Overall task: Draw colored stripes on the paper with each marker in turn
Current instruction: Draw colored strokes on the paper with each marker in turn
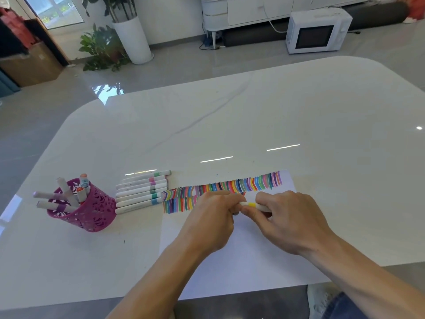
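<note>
A white sheet of paper (230, 261) lies on the table before me, with rows of many coloured stripes (250, 184) along its far edge. Both hands hold one white marker with a yellow band (251, 205) just above the paper. My left hand (213, 217) grips its left end, which is hidden in the fingers. My right hand (287, 217) grips the barrel on the right. Several white markers (142, 192) lie side by side left of the paper. A purple pen cup (92, 210) further left holds several more markers.
The white glossy table (253, 116) stretches far beyond the paper. Its near edge runs close under my forearms. On the floor behind stand a white microwave (317, 31), potted plants (103, 47) and a cardboard box (30, 65).
</note>
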The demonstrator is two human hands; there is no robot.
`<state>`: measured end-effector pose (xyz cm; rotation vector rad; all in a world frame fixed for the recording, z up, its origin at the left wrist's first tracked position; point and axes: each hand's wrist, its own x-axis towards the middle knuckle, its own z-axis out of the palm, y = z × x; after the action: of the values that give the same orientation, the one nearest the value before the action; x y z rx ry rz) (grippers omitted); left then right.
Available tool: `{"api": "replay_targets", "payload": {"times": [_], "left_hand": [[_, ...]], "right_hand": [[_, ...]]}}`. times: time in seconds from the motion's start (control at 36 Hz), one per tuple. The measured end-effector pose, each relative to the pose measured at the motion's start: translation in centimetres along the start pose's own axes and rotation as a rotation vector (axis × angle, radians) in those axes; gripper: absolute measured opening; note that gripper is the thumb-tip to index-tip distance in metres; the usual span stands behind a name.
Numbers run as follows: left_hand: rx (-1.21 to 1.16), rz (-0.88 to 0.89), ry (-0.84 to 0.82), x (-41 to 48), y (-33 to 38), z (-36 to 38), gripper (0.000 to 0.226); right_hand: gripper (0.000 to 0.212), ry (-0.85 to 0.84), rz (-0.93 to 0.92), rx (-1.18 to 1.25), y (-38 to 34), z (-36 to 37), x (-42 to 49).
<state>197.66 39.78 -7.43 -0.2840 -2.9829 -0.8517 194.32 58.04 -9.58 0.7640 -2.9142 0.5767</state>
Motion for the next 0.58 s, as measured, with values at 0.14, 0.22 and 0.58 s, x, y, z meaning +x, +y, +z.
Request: {"api": "replay_targets", "payload": {"times": [0.14,0.22,0.58], "left_hand": [[-0.011,0.006,0.013,0.0,-0.2,0.0,0.035],[-0.013,0.008,0.03,0.0,-0.2,0.0,0.036],[0.009,-0.032,0.129,0.1,-1.8,-0.1,0.02]], "right_hand": [[0.055,0.022,-0.009,-0.001,0.1,0.1,0.1],[0.057,0.029,0.009,0.009,-0.1,-0.1,0.0],[0.059,-0.046,0.212,0.167,1.6,-1.3,1.1]]}}
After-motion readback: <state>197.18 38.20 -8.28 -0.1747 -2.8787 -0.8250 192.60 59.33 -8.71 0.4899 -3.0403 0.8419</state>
